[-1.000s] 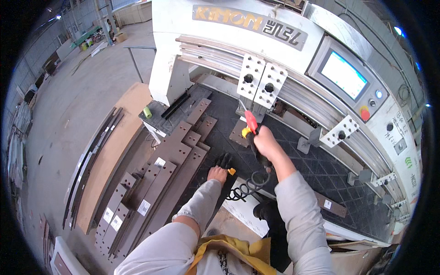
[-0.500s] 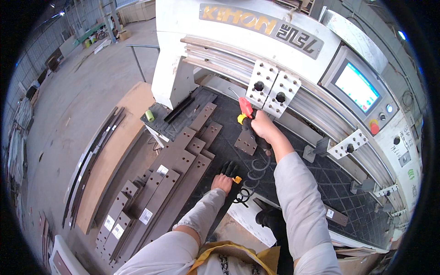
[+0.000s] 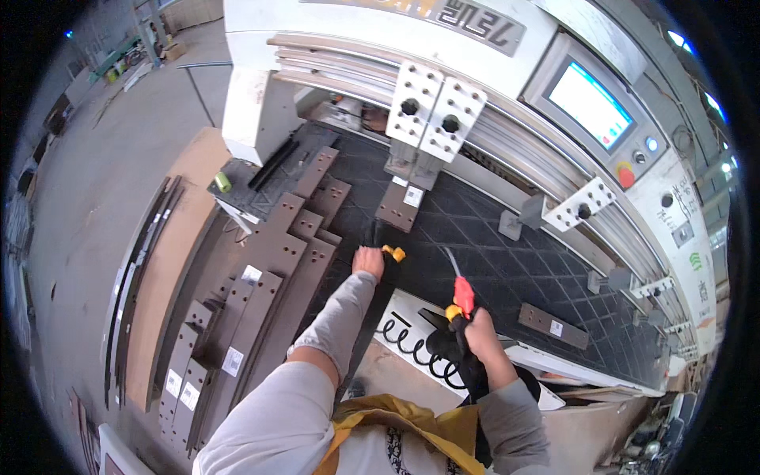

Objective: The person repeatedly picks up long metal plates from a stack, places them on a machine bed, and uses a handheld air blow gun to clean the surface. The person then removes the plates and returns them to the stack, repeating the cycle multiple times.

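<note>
My right hand (image 3: 479, 336), in a dark glove with a yellow part, is closed around a red air blow gun (image 3: 464, 294) with a thin metal nozzle. It is over the near edge of the black work surface. My left hand (image 3: 368, 257) reaches over that surface, just short of a brown drilled panel piece (image 3: 400, 204) with a white label. Its dark-gloved fingers blend into the black surface, so their pose is hidden. The piece's far end lies beneath two white bolted plates (image 3: 431, 111) on the machine. A black coiled hose (image 3: 412, 348) hangs near my right hand.
Stacked brown drilled panels (image 3: 261, 293) stand at left, beside a long tan board (image 3: 170, 293). Another brown piece (image 3: 553, 326) lies on the right of the black surface. A screen panel (image 3: 590, 103) with a red button (image 3: 625, 176) faces me.
My right hand has drawn the blow gun back from the plates toward the near edge. My left hand has moved forward toward the brown piece. The head view has shifted.
</note>
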Tool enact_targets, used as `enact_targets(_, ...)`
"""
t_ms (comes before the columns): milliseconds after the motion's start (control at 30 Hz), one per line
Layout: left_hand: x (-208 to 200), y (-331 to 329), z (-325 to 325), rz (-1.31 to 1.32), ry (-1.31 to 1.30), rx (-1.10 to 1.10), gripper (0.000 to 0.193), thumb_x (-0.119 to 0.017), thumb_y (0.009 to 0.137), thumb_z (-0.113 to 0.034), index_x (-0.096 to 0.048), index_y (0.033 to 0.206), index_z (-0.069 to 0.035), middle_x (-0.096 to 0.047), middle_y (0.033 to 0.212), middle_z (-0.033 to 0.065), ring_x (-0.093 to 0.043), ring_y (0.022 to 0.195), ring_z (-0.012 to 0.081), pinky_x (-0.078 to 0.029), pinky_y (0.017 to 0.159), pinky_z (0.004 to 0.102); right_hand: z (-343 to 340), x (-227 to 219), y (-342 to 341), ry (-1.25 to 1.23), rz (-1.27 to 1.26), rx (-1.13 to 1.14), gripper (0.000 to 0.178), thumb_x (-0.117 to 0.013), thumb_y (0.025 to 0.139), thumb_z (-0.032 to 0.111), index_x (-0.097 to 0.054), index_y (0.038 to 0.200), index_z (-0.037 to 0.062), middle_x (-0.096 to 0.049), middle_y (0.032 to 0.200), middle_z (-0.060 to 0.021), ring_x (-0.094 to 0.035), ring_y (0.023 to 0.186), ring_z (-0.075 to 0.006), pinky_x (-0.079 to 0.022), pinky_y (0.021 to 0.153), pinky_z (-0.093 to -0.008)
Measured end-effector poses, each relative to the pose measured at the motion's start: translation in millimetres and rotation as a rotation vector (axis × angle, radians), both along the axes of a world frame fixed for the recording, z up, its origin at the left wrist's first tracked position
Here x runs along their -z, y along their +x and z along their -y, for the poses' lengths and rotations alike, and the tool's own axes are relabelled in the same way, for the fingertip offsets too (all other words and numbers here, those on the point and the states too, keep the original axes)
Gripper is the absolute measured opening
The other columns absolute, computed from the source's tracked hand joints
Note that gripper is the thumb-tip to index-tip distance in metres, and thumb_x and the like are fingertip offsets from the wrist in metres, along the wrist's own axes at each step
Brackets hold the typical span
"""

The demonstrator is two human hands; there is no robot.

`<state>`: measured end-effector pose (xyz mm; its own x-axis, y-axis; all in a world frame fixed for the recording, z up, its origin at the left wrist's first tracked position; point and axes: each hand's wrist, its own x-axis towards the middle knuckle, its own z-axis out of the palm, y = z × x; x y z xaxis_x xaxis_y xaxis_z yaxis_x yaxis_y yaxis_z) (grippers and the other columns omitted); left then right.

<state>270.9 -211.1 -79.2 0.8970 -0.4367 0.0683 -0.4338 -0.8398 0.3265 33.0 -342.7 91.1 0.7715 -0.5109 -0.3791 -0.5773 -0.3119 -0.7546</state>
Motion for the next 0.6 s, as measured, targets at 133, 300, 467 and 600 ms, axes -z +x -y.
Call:
enact_targets(133,-29,19,46,-0.039,-0.007,-0.04,0.016,-0.053,0.074,-0.014,-0.066,0.073,-0.006,-0.065,0.079,0.015,-0.062,0.077,0.03,-0.049,0.069,0.0396,39,33,-82,0.028,0.184,0.432,0.019,-0.058,0.074,0.008,-0.058,0.091,-0.0025,-0.059,0.074,-0.0052,-0.056,0.071,-0.0164,-0.043,0.066,-0.0301)
enact_targets(300,-54,34,79,-0.124,0.009,-0.129,0.019,-0.052,0.077,-0.015,-0.067,0.082,-0.005,-0.064,0.091,0.014,-0.06,0.089,0.0303,-0.049,0.076,0.0396,78,29,-160,0.237,0.36,0.921,0.012,-0.05,0.075,0.006,-0.057,0.085,0.0023,-0.052,0.062,-0.0021,-0.052,0.052,-0.0132,-0.04,0.046,-0.0254)
enact_targets(467,-59,40,83,-0.108,0.042,-0.145,0.018,-0.052,0.078,-0.016,-0.064,0.086,-0.006,-0.063,0.094,0.0133,-0.058,0.092,0.0309,-0.047,0.079,0.0409,67,13,-180,0.267,0.413,0.998,0.007,-0.058,0.074,0.01,-0.055,0.079,0.0048,-0.049,0.055,-0.0017,-0.047,0.042,-0.0134,-0.038,0.038,-0.0276)
enact_targets(600,-67,39,86,-0.133,0.083,-0.097,0.018,-0.054,0.077,-0.016,-0.064,0.09,-0.008,-0.062,0.099,0.013,-0.055,0.099,0.0319,-0.044,0.083,0.0404,50,23,-169,0.013,0.262,0.589,0.024,-0.053,0.078,0.007,-0.057,0.101,-0.0002,-0.061,0.085,-0.0069,-0.058,0.079,-0.0177,-0.044,0.07,-0.0297)
